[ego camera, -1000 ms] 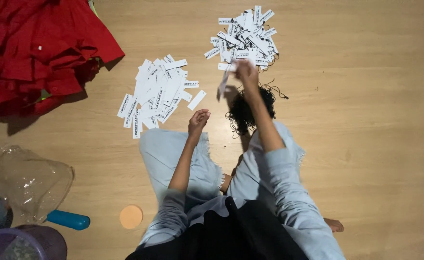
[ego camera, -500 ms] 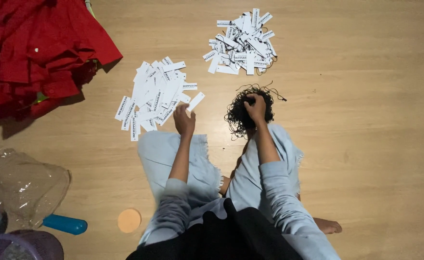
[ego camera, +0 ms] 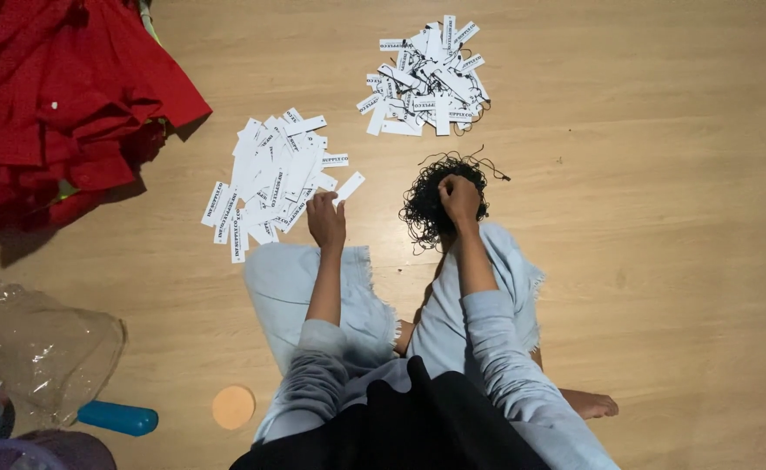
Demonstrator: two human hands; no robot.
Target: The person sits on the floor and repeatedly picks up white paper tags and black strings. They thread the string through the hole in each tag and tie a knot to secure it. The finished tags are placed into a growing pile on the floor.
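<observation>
nearest the camera, a round orange disc (ego camera: 233, 406) and a blue cylinder (ego camera: 117, 418) lie on the wooden floor (ego camera: 661, 261), beside crumpled clear plastic (ego camera: 39, 348). past the knees, the left hand (ego camera: 326, 220) reaches to the near edge of a loose pile of white paper tags (ego camera: 265, 187), its fingers touching one tag (ego camera: 348, 187); whether they pinch it cannot be told. the right hand (ego camera: 459, 198) presses into a tangle of black strings (ego camera: 439, 200), fingers curled into the strands, seemingly grasping them. farther out lies a second heap of tags with strings attached (ego camera: 426, 78), well apart from both hands. red cloth (ego camera: 52, 96) lies bunched at far left.
</observation>
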